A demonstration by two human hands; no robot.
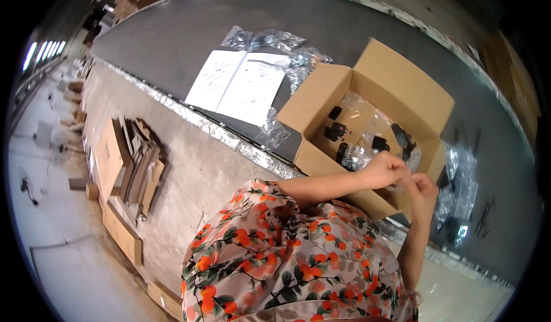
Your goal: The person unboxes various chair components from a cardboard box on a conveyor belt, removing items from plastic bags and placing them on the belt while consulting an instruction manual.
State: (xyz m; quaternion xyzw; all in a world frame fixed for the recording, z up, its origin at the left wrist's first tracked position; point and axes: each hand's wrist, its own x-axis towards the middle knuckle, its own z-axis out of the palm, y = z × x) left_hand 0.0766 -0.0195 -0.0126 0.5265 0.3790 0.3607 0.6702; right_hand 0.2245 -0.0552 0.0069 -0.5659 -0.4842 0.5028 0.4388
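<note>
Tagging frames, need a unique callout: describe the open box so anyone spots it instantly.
Find the long dark grey belt. On it, right of the open white booklet, the cardboard box sits beneath the left hand and right hand. Unlike the stacked cardboard on the floor, its flaps spread open around black parts.

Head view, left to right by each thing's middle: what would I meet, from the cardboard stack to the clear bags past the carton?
Cardboard stack → open booklet → carton → clear bags on its right.
</note>
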